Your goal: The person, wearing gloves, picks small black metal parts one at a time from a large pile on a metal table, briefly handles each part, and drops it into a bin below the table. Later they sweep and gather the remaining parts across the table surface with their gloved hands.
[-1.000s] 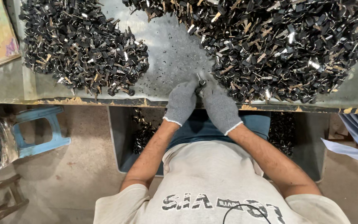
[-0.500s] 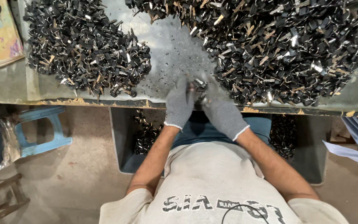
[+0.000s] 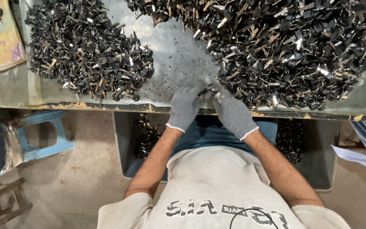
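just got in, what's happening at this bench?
A person in grey knit gloves works at the near edge of a metal table. The left hand and right hand are together on a small black-and-metal piece, too small to tell how it is gripped. A big heap of similar small black parts lies right beside the hands, and a smaller heap sits apart on the left. More of these parts lie in a bin below the table edge.

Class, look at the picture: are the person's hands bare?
No, both the left hand and the right hand wear grey knit gloves.
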Tool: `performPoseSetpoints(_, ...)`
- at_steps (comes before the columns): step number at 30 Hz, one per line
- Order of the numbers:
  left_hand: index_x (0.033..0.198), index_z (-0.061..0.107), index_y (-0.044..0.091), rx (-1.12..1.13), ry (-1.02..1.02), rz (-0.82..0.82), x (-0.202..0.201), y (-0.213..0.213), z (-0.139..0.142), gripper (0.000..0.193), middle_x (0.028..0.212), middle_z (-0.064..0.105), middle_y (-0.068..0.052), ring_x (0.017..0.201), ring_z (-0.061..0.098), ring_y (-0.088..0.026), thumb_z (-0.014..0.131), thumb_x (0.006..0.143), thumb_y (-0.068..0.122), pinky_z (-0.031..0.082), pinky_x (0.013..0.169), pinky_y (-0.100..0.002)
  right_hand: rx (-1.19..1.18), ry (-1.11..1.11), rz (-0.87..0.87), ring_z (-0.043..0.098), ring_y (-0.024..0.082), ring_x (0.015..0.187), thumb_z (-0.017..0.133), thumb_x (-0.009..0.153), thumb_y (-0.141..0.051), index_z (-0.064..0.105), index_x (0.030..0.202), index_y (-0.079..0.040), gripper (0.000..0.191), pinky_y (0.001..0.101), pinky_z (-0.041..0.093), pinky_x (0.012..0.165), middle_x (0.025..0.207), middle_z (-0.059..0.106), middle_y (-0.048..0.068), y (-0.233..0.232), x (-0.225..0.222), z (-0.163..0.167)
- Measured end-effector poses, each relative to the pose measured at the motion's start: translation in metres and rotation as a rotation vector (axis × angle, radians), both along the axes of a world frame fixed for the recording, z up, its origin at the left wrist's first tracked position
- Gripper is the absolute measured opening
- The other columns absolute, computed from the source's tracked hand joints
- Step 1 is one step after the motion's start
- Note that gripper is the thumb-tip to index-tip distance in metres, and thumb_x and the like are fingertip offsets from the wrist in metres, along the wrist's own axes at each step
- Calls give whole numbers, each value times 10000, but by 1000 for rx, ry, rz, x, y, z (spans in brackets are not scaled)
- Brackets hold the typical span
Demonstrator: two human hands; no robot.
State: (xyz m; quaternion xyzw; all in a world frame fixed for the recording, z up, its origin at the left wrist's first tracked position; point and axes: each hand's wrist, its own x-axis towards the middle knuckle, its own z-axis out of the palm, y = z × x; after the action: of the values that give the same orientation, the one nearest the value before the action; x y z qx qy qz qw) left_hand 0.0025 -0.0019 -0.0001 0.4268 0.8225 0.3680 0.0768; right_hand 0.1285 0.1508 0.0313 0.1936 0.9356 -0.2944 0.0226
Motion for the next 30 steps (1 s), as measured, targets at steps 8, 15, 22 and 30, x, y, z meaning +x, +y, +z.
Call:
performPoseSetpoints(8,1161,699,75,-30,123,-52,0,6,-19,295,968,685,-134,963,655,-356,686,867,59,520,872,-492,151,-208,-22,717,422,712,497,1035,-217,432,1380,45,438,518,593,598,824,712,252,-14,-23,-9)
performPoseSetpoints(15,1118,704,90,-9,50,-62,-13,7,-16,301,1015,707,-146,985,670,-370,701,818,104,531,871,-485,68,-33,37,715,438,711,478,1035,-205,334,1481,103,561,540,581,621,849,711,285,-5,-29,0)
performPoseSetpoints(22,1120,714,96,-79,112,-63,-7,7,-19,280,1032,711,-146,1022,678,-365,714,840,94,534,914,-492,142,-218,-7,721,424,795,474,1072,-186,489,1298,1,294,540,583,690,877,718,235,-11,-22,-4)
performPoseSetpoints(30,1186,722,91,57,109,30,-14,1,-6,364,1042,718,-126,988,678,-322,732,822,88,544,877,-443,-6,2,122,686,499,948,567,909,-153,242,1546,109,762,537,578,759,1262,594,368,-3,-12,3)
